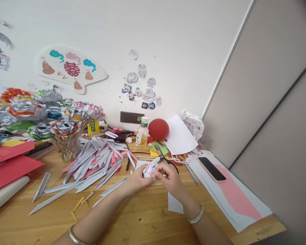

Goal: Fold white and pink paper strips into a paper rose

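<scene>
A small white and pink folded paper flower (pixel 149 171) sits between my two hands above the wooden table. My left hand (pixel 137 179) wraps round its left side and underside, with the thumb in front. On the right, my right hand (pixel 170 177) is closed, its fingertips pinching the flower's edge. A pale tip, perhaps of a stick, shows between the right fingers. Just behind that hand lie black-handled scissors (pixel 163 156). To the left spreads a heap of folded white and pink paper strips (pixel 102 156). A white paper piece (pixel 175 203) lies beneath my right wrist.
Finished paper flowers (pixel 66 128) stand in a clear container at the left, near red paper sheets (pixel 12 170). A bottle (pixel 142 132) and a red balloon (pixel 158 129) are by the wall. At right, a phone (pixel 212 168) rests on paper sheets (pixel 234 207).
</scene>
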{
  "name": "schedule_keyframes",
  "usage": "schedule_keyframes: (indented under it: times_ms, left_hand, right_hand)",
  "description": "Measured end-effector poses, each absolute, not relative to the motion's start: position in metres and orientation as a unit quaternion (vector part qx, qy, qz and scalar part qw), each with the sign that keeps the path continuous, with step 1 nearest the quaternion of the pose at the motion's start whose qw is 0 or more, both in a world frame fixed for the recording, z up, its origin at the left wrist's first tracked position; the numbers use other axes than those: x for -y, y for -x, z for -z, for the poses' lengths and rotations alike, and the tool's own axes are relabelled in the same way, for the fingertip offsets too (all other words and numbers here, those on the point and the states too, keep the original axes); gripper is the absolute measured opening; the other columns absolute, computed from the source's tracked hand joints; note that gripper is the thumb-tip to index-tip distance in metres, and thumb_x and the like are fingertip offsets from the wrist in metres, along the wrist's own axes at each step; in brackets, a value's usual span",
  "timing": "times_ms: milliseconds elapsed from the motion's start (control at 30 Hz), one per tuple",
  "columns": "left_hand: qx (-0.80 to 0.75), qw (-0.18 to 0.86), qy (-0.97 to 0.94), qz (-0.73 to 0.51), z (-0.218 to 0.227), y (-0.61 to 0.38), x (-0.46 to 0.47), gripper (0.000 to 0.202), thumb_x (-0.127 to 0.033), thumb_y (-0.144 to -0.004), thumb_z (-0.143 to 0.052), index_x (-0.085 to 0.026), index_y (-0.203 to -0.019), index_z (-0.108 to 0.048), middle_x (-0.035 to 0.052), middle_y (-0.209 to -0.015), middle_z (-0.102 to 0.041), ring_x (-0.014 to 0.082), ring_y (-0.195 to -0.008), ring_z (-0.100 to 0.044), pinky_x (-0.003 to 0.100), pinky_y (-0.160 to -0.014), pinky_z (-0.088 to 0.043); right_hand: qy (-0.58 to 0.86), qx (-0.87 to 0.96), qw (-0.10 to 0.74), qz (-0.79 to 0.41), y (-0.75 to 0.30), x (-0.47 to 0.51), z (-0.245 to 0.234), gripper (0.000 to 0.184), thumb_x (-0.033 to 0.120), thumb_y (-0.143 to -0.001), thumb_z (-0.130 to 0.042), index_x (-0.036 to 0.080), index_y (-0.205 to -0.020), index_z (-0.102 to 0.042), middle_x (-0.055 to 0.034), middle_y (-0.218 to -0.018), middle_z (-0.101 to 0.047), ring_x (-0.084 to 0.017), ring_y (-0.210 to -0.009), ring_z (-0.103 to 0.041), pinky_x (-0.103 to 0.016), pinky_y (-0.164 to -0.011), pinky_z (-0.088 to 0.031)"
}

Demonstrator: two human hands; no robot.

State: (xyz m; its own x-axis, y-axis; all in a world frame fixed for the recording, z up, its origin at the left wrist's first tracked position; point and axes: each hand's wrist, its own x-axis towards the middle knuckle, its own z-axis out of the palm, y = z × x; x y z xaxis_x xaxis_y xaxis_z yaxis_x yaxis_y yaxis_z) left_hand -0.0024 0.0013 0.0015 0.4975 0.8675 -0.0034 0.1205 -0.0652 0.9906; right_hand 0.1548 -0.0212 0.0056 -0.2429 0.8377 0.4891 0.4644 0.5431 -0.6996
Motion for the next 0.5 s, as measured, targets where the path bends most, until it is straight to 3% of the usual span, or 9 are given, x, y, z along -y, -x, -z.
schedule_keyframes:
  times_ms: [233,500]
  left_hand:
    - [-0.420,0.537,-0.656,-0.324,0.0022,0.0005,-0.0017,0.034,-0.035,-0.064,-0.059,-0.015,-0.088,-0.046,-0.0060,-0.055,-0.051,0.0098,-0.052,-0.045,0.022,-0.052,-0.034]
    - [-0.419,0.544,-0.645,-0.335,-0.0066,-0.0015,0.0044,0.031,-0.026,-0.063,-0.054,-0.015,-0.091,-0.047,-0.0074,-0.053,-0.048,0.0089,-0.048,-0.044,0.021,-0.049,-0.034]
  right_hand:
    - [0.426,0.770,0.440,-0.180,-0.1516,0.0221,-0.0023,0.011,0.017,-0.079,-0.044,0.018,-0.069,-0.050,0.0017,-0.066,-0.048,-0.010,-0.059,-0.042,-0.021,-0.053,-0.031]
    - [0.426,0.745,0.457,-0.234,-0.1530,0.0213,-0.0075,0.016,0.026,-0.078,-0.050,0.017,-0.066,-0.056,0.0016,-0.063,-0.050,-0.009,-0.053,-0.039,-0.021,-0.049,-0.031]
